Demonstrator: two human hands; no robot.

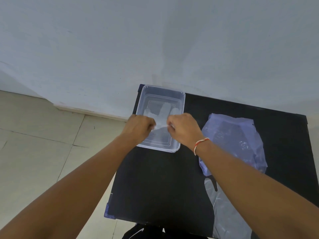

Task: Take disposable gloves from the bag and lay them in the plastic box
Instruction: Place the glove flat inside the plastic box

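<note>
A clear plastic box [181, 100] stands at the far left corner of the black table [155, 178]. Over the box both hands pinch one thin, see-through disposable glove [165, 111]; its fingers point away from me and hang into the box. My left hand [140, 125] grips the cuff's left side and my right hand [183, 128] grips its right side. The bluish plastic bag [233, 138] lies flat on the table to the right of the box, partly behind my right forearm.
Another clear plastic sheet or glove [224, 213] lies near the table's front right edge. A white wall rises behind the table. Tiled floor [43, 135] lies to the left. A red and white thread circles my right wrist [200, 144].
</note>
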